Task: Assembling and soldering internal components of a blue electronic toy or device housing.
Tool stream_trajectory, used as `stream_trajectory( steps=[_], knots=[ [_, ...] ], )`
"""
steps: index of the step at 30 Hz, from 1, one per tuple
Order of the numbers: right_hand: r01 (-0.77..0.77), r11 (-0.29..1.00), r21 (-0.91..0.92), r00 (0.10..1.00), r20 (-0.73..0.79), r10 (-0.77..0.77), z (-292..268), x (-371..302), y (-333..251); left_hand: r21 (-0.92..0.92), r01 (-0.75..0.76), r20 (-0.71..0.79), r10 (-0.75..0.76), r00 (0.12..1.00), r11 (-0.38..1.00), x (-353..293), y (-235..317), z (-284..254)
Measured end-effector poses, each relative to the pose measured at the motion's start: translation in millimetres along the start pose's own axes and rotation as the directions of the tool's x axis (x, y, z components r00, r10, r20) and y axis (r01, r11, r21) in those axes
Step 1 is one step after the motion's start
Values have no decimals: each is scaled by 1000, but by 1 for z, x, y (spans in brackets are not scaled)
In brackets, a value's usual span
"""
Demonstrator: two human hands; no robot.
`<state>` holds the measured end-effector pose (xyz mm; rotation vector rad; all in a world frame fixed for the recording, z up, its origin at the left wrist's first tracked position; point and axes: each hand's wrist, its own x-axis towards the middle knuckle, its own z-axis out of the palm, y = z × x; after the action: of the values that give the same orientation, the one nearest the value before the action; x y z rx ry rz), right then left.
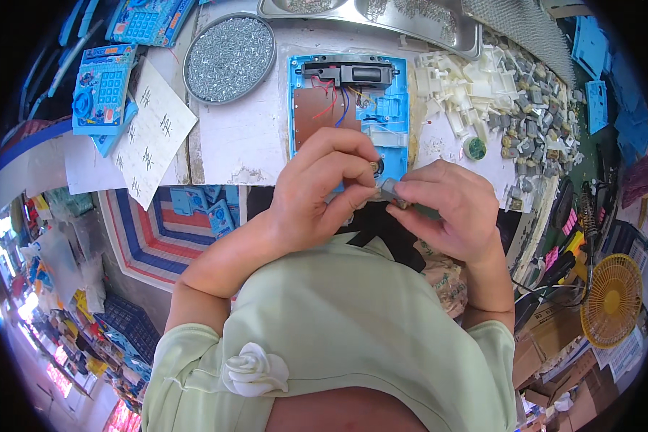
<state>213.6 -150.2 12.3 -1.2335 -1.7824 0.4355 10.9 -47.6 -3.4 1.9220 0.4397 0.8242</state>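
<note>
Just in front of me lies a blue plastic casing [397, 133], open side up. Inside it are a brown circuit board [317, 115], a black part [356, 73] across the top, and red, blue and yellow wires. My left hand [327, 180] is closed in a pinch over the casing's near edge; what its fingertips hold is hidden. A small dark round part [378, 167] shows beside them. My right hand [450, 205] pinches a small grey block [390, 189] between thumb and fingers, close to the left fingertips.
A round tray of small screws [229, 59] sits at the upper left, with a metal tray [381, 13] behind. White plastic parts [475, 86] and many grey blocks [540, 119] are heaped at the right. Blue toy casings [104, 90] and a paper sheet [155, 133] lie left.
</note>
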Motion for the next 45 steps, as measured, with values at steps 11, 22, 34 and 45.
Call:
stream_trajectory(
  steps=[11, 22, 34, 45],
  knots=[
    [-36, 989, -144, 998, -49, 29, -17, -9, 16, 208, 17, -193, 24, 981, 978, 3, -26, -40],
    [-258, 945, -200, 966, -47, 254, -10, 28, 57, 566, -227, 297, 61, 953, 793, 52, -47, -31],
    [-201, 897, -394, 955, 127, 270, -3, 48, 50, 408, -225, 112, 197, 974, 885, 5, -46, -41],
    [-42, 906, -422, 998, 25, 58, 12, 67, 32, 322, -201, 10, 209, 978, 925, 1, -44, -34]
  ],
)
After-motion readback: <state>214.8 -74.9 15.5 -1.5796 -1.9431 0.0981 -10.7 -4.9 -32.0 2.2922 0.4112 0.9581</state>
